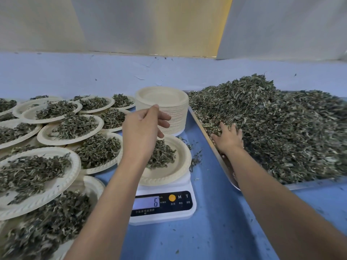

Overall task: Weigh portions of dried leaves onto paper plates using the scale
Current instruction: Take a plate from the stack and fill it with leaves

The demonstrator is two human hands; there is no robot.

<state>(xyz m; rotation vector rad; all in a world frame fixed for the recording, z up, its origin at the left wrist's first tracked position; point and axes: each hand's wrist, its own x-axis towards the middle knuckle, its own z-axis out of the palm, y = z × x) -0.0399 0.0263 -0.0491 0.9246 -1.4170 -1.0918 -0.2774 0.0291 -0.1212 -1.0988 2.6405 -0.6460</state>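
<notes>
Right now your left hand [144,128] hangs just above the paper plate [181,167] that sits on the scale [163,215]. Its fingers are loosely bent and point toward the right, and no leaves show between them. A small portion of dried leaves [162,154] lies on that plate, partly hidden behind your wrist. The display [148,202] reads what looks like a 6, though the digit is small.

Your right hand [230,140] is off to the right, well apart from the plate. It lies palm down with its fingers spread on the near left edge of the big leaf pile [272,128]. The fingertips press into the loose leaves and nothing is gripped. The pile fills a metal tray [309,184], and your right forearm crosses the tray's left rim. The far right of the pile is blurred.

Just behind your left hand stands a tall stack of empty plates [163,97], touching or nearly touching the back of the plate on the scale. To the left, many filled plates [71,128] overlap one another, and the nearest of them reaches the plate on the scale. Stray bits of leaf lie on the blue tabletop [216,231] between the scale and the tray.
</notes>
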